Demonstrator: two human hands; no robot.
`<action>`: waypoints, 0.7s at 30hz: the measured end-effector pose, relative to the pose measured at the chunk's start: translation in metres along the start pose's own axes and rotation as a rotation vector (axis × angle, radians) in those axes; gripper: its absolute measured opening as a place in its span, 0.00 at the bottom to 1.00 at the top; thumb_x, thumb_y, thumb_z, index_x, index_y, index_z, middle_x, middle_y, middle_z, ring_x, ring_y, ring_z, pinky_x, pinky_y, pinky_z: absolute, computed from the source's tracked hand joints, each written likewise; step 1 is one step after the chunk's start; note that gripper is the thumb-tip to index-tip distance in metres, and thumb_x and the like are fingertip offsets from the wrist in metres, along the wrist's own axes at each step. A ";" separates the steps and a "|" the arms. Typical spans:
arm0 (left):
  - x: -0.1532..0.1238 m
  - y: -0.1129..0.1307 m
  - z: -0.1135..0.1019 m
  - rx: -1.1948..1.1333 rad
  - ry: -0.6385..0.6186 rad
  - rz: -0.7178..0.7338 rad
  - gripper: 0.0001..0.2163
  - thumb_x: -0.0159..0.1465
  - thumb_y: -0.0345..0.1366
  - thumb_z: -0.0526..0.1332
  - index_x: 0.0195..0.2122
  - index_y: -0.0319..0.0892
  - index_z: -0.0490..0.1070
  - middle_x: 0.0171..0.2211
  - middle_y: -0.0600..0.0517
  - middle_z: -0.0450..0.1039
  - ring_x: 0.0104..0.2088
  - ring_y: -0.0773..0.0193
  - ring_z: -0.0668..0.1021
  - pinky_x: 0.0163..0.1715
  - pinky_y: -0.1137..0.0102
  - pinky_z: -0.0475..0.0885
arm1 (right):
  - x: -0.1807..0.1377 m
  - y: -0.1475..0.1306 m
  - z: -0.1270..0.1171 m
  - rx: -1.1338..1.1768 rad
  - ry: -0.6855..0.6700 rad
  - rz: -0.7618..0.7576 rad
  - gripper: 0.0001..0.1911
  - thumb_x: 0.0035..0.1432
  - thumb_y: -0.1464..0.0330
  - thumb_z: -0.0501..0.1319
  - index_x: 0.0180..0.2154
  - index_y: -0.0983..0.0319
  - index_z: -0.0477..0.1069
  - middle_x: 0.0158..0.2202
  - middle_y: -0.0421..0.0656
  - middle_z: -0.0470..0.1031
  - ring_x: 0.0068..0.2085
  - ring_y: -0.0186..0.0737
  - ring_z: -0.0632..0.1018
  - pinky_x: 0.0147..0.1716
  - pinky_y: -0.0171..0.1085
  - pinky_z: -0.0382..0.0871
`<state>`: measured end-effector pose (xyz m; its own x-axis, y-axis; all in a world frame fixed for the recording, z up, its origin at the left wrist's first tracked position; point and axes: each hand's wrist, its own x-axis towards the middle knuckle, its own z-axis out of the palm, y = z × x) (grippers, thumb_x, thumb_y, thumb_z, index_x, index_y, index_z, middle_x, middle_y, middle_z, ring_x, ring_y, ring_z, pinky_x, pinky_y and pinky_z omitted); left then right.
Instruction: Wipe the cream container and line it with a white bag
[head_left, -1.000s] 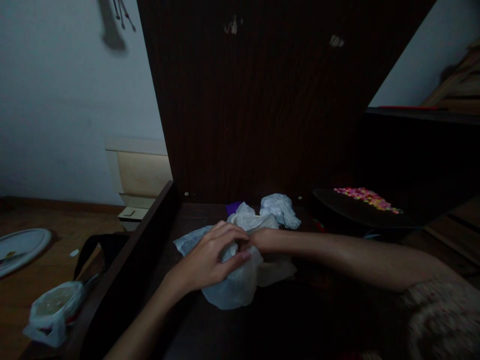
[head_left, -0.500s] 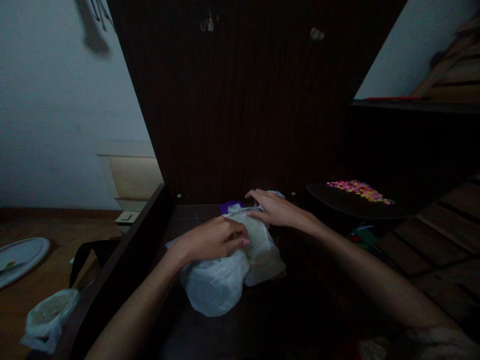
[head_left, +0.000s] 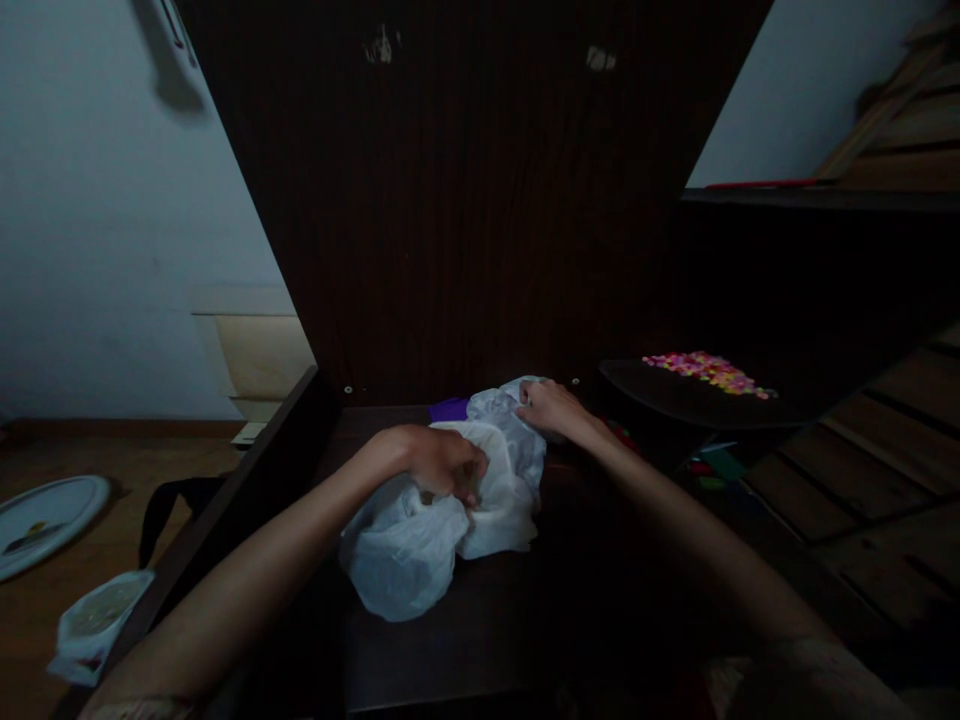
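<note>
A thin white plastic bag [head_left: 405, 565] lies on the dark wooden surface, spread around a pale, round-rimmed container [head_left: 499, 470]. My left hand [head_left: 446, 462] is over the container's near left side, fingers curled down and closed on the bag's edge. My right hand [head_left: 551, 408] is at the far right side, its fingers pinching the gathered plastic there. The container's opening shows between the two hands; what lies inside is too dim to make out. A purple item [head_left: 448, 409] peeks out behind the bag, mostly hidden.
A tall dark wooden panel [head_left: 465, 200] rises behind the surface, and a low side board [head_left: 225, 510] runs along the left. Small pink and yellow pieces [head_left: 709, 372] lie on a rounded shelf at right. A white plate [head_left: 52, 520] and a bag-lined container [head_left: 101, 620] stand at lower left.
My right hand has curled its fingers and drawn the plastic outward to the far right. The container's rim and opening now show more. My left hand has tipped its fingers downward.
</note>
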<state>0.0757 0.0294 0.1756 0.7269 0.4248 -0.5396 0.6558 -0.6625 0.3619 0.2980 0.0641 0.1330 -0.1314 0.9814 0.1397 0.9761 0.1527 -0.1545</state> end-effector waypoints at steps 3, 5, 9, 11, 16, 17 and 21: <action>0.011 0.000 -0.005 0.083 -0.050 -0.014 0.18 0.60 0.39 0.68 0.51 0.43 0.72 0.42 0.50 0.79 0.37 0.61 0.79 0.34 0.72 0.71 | -0.013 -0.009 -0.011 0.025 0.060 -0.069 0.09 0.61 0.69 0.60 0.43 0.64 0.73 0.41 0.50 0.77 0.39 0.41 0.76 0.35 0.35 0.61; 0.019 -0.001 -0.006 0.133 -0.070 -0.028 0.20 0.58 0.41 0.70 0.50 0.42 0.73 0.46 0.48 0.78 0.40 0.58 0.79 0.36 0.71 0.71 | -0.029 -0.019 -0.027 0.139 0.055 -0.241 0.07 0.64 0.66 0.59 0.40 0.63 0.72 0.36 0.44 0.76 0.35 0.37 0.74 0.34 0.34 0.60; 0.031 -0.002 -0.007 0.144 -0.112 -0.030 0.18 0.56 0.40 0.70 0.46 0.40 0.76 0.41 0.48 0.79 0.38 0.57 0.79 0.34 0.70 0.72 | -0.075 -0.039 -0.045 0.314 -0.268 -0.661 0.18 0.56 0.54 0.67 0.40 0.61 0.76 0.29 0.37 0.73 0.30 0.35 0.73 0.31 0.34 0.59; 0.035 -0.002 -0.006 0.143 -0.133 -0.016 0.17 0.56 0.37 0.69 0.46 0.40 0.76 0.38 0.50 0.79 0.36 0.58 0.79 0.33 0.71 0.72 | -0.096 -0.044 -0.039 0.261 -0.304 -0.761 0.19 0.56 0.55 0.68 0.45 0.59 0.75 0.37 0.40 0.78 0.38 0.39 0.77 0.36 0.36 0.61; 0.047 -0.005 -0.002 0.154 -0.155 0.011 0.16 0.55 0.33 0.68 0.46 0.40 0.76 0.38 0.50 0.79 0.35 0.59 0.77 0.33 0.71 0.72 | -0.124 -0.040 -0.015 -0.019 -0.072 -0.783 0.07 0.64 0.71 0.59 0.44 0.60 0.73 0.39 0.41 0.78 0.38 0.39 0.77 0.34 0.39 0.56; 0.048 -0.006 -0.001 0.155 -0.154 0.012 0.15 0.55 0.32 0.67 0.45 0.39 0.77 0.37 0.50 0.79 0.35 0.59 0.77 0.33 0.70 0.72 | -0.127 -0.037 -0.016 -0.029 -0.029 -0.786 0.07 0.64 0.73 0.58 0.42 0.61 0.72 0.37 0.41 0.77 0.36 0.37 0.76 0.32 0.39 0.55; 0.055 -0.011 0.001 0.140 -0.138 0.019 0.14 0.54 0.32 0.67 0.44 0.40 0.78 0.37 0.50 0.80 0.35 0.58 0.78 0.35 0.69 0.74 | -0.140 -0.027 -0.039 0.088 -0.034 -0.844 0.04 0.60 0.72 0.59 0.31 0.61 0.69 0.30 0.38 0.74 0.32 0.35 0.74 0.32 0.38 0.55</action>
<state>0.1083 0.0592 0.1418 0.6978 0.3289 -0.6363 0.6003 -0.7531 0.2691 0.2974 -0.0822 0.1561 -0.8163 0.5370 0.2129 0.5315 0.8425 -0.0872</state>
